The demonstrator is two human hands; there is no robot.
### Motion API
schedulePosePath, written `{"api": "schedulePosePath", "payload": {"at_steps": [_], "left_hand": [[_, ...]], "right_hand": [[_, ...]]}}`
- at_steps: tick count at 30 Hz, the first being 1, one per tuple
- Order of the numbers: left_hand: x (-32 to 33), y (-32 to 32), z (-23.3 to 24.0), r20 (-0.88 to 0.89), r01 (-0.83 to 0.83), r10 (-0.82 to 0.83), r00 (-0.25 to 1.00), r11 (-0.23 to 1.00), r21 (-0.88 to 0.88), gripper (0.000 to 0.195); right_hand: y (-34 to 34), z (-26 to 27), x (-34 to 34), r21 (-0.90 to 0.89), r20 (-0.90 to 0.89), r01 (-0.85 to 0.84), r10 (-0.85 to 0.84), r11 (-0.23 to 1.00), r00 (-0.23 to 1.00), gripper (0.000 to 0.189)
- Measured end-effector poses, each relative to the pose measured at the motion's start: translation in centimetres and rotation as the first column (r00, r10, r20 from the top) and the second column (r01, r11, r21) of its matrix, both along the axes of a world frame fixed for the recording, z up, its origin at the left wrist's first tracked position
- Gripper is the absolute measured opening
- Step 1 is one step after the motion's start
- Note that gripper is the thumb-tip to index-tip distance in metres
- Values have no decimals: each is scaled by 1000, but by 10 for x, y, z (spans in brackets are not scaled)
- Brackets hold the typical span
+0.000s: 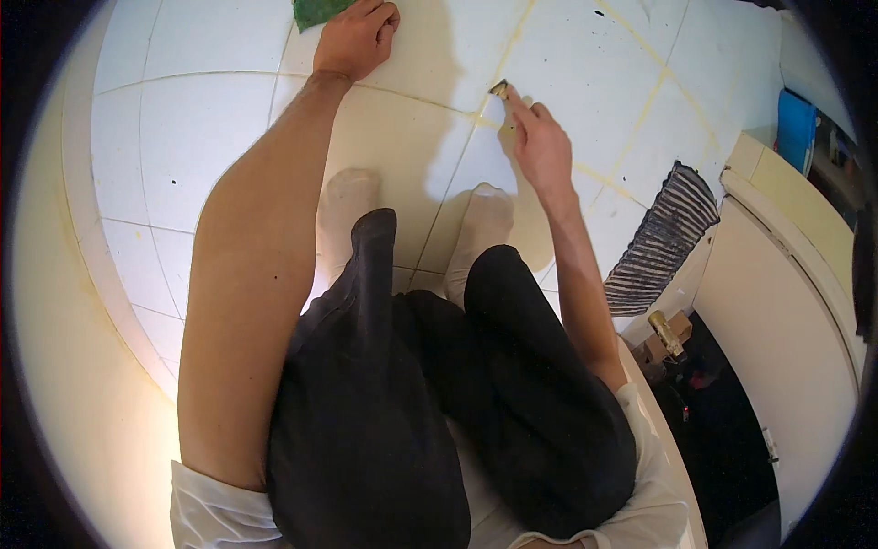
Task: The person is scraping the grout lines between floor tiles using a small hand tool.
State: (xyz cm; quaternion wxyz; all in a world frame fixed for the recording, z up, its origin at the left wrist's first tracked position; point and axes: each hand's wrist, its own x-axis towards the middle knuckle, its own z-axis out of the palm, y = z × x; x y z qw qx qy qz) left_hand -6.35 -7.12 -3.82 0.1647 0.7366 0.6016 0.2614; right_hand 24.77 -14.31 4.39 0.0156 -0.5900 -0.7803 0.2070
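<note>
My left hand (357, 38) is at the top of the view, over the white floor tiles (391, 147), with its fingers curled beside a green pad or cloth (319, 10); whether it grips the pad cannot be told. My right hand (542, 141) reaches over the floor, right of the middle. Its extended index finger touches a small tan and dark piece (500, 89), which lies near a tile joint with yellowish marks. The other fingers are bent. Both feet, in pale socks, stand on the tiles between the hands.
A black-and-white striped cloth (662, 240) lies on the floor at the right. Beyond it stand a pale cabinet (775, 274) and a blue object (796, 130). A gold-coloured cylinder (664, 329) is by a dark opening. A pale wall (75, 329) curves along the left.
</note>
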Motion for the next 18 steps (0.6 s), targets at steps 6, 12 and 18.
{"api": "schedulePosePath", "payload": {"at_steps": [6,12,18], "left_hand": [[6,1,2,28,-4,3,1000,1000,17,7],[0,-1,1,46,-12,11,999,999,29,7],[5,3,5,21,21,-20,1000,999,-27,7]], "right_hand": [[-12,-12,-14,-25,-158,91,-94,996,983,48],[19,-4,-42,-108,-220,213,-232,971,948,46],[14,-12,-39,-102,-311,280,-298,954,902,42]]}}
